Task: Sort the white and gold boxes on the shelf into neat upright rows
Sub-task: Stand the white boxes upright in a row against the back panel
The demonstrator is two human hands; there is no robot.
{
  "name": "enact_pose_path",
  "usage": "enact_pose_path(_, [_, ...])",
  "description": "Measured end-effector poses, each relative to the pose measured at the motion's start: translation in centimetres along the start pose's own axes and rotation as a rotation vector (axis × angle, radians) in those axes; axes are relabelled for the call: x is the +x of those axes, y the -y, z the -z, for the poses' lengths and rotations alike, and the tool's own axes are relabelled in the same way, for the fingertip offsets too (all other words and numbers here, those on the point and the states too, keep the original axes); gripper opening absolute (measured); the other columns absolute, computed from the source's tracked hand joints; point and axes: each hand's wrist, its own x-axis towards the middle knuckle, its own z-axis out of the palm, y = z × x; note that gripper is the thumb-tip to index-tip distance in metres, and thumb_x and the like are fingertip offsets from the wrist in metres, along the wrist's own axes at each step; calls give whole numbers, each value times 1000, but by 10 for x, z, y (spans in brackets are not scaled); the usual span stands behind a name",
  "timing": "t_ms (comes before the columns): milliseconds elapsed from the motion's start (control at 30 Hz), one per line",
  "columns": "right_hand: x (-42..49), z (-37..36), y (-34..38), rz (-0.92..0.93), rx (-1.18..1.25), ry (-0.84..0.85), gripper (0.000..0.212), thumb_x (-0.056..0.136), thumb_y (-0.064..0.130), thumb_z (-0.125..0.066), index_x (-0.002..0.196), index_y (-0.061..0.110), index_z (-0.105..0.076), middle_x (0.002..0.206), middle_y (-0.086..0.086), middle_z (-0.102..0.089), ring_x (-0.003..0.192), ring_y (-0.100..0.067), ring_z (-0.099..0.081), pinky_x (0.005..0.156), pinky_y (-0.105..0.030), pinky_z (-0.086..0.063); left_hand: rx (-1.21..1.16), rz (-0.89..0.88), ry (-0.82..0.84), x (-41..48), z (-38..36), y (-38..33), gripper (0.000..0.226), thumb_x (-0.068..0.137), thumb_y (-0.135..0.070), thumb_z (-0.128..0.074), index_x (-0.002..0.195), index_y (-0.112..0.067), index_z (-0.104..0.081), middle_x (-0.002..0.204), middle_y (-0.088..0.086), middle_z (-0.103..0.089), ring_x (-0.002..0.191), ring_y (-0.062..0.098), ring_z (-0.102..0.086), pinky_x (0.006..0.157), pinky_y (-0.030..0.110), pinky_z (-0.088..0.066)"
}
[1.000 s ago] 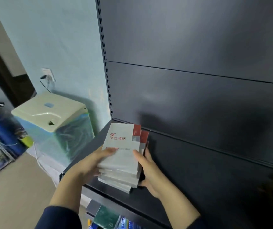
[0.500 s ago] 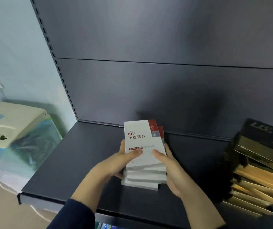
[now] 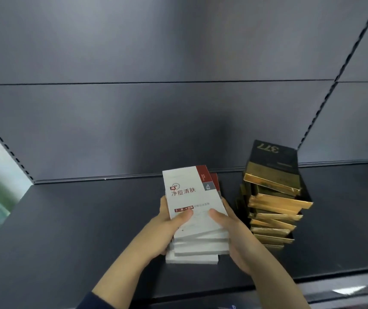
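The white boxes (image 3: 197,219) form a loose flat pile on the dark shelf (image 3: 78,219), near its middle; the top box is tipped up, red-cornered end toward the back panel (image 3: 178,119), long axis running front to back. The left hand (image 3: 167,224) and right hand (image 3: 232,230) clasp the pile from either side, thumbs pressed on the top face. Just to the right, apart from the hands, the gold boxes (image 3: 274,208) lie flat in a crooked stack, long axes across the shelf at uneven angles. Judging by this, no upright row exists yet; both sets remain to be stood up.
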Motion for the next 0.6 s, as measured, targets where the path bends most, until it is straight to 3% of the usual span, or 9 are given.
enact_pose_path(67, [2, -2, 0, -23, -1, -8, 65, 76, 43, -65, 136, 39, -41, 122, 4, -67, 108, -21, -67, 92, -43, -55, -52, -4, 16, 0, 4, 0, 51, 87, -63, -52, 132, -58, -29, 115, -26, -66, 102, 7, -66, 70, 34, -59])
enact_pose_path(133, [2, -7, 0, -63, -27, -54, 75, 72, 61, -60, 140, 39, -36, 130, 3, -62, 113, -23, -64, 96, -46, -52, -114, -1, -5, -2, 9, 1, 40, 91, -55, -53, 129, -52, -42, 114, -20, -68, 102, 11, -67, 71, 36, -61])
enact_pose_path(200, [4, -9, 2, -102, -83, -110, 103, 55, 89, -52, 145, 45, -26, 146, 6, -46, 130, -25, -49, 109, -54, -38, -196, 33, -89, -4, 17, 2, 27, 94, -42, -55, 121, -40, -56, 112, -12, -72, 101, 16, -68, 78, 45, -61])
enact_pose_path(233, [7, -10, 2, -83, -151, -119, 105, 55, 94, -45, 146, 48, -20, 151, 12, -36, 136, -22, -39, 114, -54, -29, -233, 48, -126, -5, 21, 2, 24, 95, -36, -56, 118, -34, -60, 111, -8, -73, 101, 19, -69, 80, 48, -60])
enact_pose_path(300, [12, -18, 12, -71, -311, -175, 79, 81, 79, -35, 148, 46, -10, 150, 17, -25, 140, -16, -26, 119, -51, -18, -304, 59, -159, -8, 29, 4, 23, 96, -26, -57, 117, -23, -64, 108, -2, -75, 101, 22, -70, 79, 46, -61])
enact_pose_path(367, [16, -21, 19, -52, -423, -226, 69, 92, 62, -35, 150, 36, -8, 153, 10, -24, 143, -22, -24, 118, -48, -19, -379, 52, -173, -13, 38, 6, 23, 95, -19, -57, 117, -14, -65, 106, 2, -76, 99, 25, -72, 76, 43, -61])
enact_pose_path(467, [14, -28, 26, 28, -508, -232, 71, 92, 47, -52, 148, 32, -11, 153, 5, -29, 138, -23, -34, 110, -42, -33, -493, -16, -236, -16, 58, 11, 23, 95, -12, -55, 116, -7, -63, 108, 8, -76, 99, 27, -72, 76, 40, -61])
enact_pose_path(533, [18, -29, 20, 65, -513, -241, 65, 90, 37, -61, 139, 33, -20, 144, 3, -40, 123, -16, -45, 94, -31, -46, -508, -91, -344, -14, 76, 15, 24, 97, -14, -53, 119, -8, -61, 110, 8, -75, 100, 26, -72, 74, 36, -61])
enact_pose_path(600, [21, -29, 10, 74, -567, -263, 65, 87, 34, -65, 136, 32, -23, 140, 4, -44, 117, -13, -49, 87, -26, -48, -456, -156, -473, -8, 95, 21, 24, 99, -19, -51, 121, -12, -58, 111, 2, -74, 101, 21, -71, 73, 32, -59])
